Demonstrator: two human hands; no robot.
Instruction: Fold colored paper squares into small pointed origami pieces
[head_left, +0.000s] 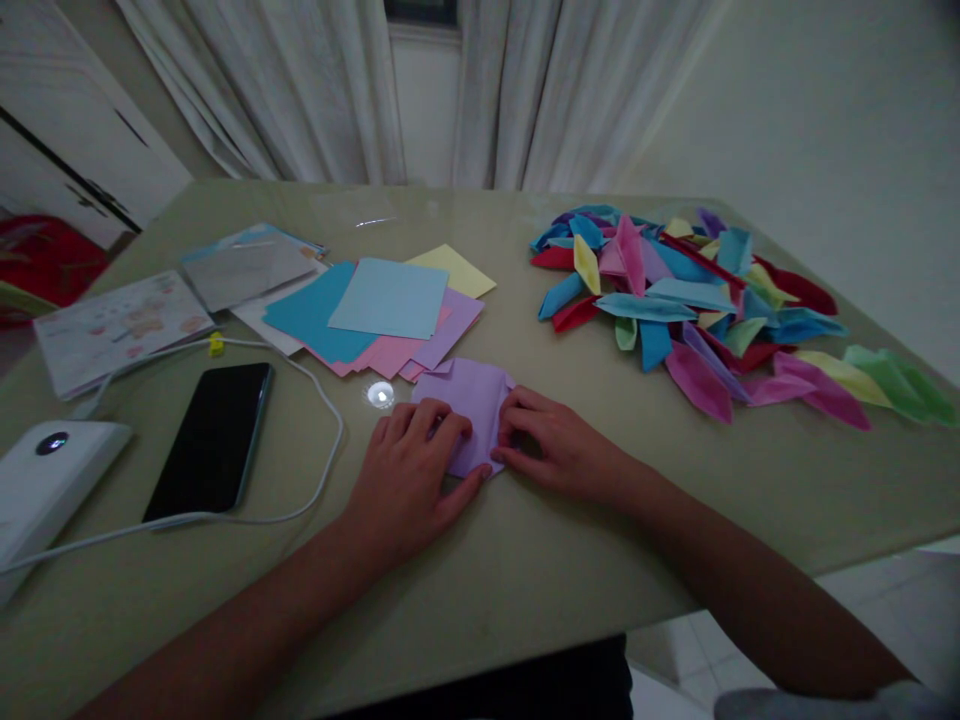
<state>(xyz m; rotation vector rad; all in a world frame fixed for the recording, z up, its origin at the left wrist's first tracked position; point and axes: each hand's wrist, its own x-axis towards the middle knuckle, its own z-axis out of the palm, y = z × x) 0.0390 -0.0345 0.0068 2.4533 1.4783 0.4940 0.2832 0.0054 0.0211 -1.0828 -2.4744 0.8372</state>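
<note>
A purple sheet of origami paper point(475, 394) lies on the table in front of me, with creases and a folded right side. My left hand point(416, 450) rests over its left and lower part, fingers apart and slightly bent, the thumb reaching along the near edge. At the right edge, my right hand point(544, 440) pinches the folded paper between thumb and fingers. Just beyond, a loose stack of square paper sheets has a light blue sheet point(394, 298) on top, with teal, pink, purple and yellow ones beneath.
A heap of folded coloured paper pieces point(675, 290) covers the back right. To the left are a black phone point(214, 440), a white power bank point(52, 480), a white cable point(330, 460), a printed packet point(124, 325) and a clear plastic sleeve point(251, 270). Curtains hang behind the table point(555, 570).
</note>
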